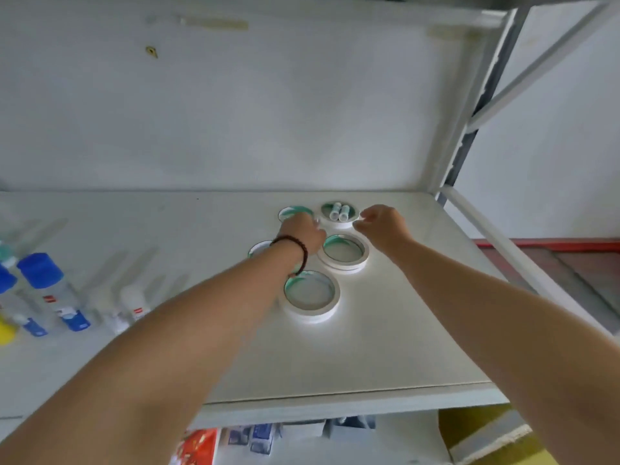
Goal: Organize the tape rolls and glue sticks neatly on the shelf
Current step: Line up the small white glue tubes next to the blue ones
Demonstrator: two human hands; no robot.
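Five flat white tape rolls with green-tinted cores lie clustered on the white shelf (385,330). My left hand (303,234) reaches between them, fingers curled, but I cannot tell whether its grip holds anything. At two o'clock from it, two small white glue sticks (339,212) stand inside the far-right tape roll (339,214). My right hand (385,226) hovers beside that roll, grip loosely curled, holding nothing.
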